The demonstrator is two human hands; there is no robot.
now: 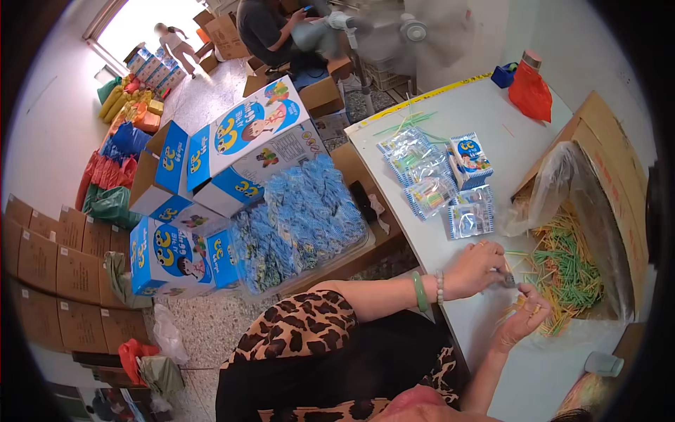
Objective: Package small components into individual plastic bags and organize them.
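My left hand (pixel 477 271), with a green bangle (pixel 420 292) and a beaded bracelet on its wrist, is closed over the white table. Its fingertips pinch a small greyish, shiny piece (pixel 507 279), too small to name surely. Just below and to the right, my right hand (pixel 524 322) is closed in a pinch on a few thin yellow sticks (pixel 521 303). Close beyond both hands is a heap of thin green, yellow and orange sticks (pixel 566 271) in a plastic-lined carton (pixel 615 183). Several filled clear packets (pixel 427 193) lie past my left hand.
A stack of printed packets (pixel 470 158) stands by the clear ones. To the left, a tub (pixel 302 218) brims with blue packets beside blue-and-white boxes (pixel 246 130). A red bag (pixel 531 91) and a cup (pixel 603 364) are on the table (pixel 422 105). Fans and two people are farther back.
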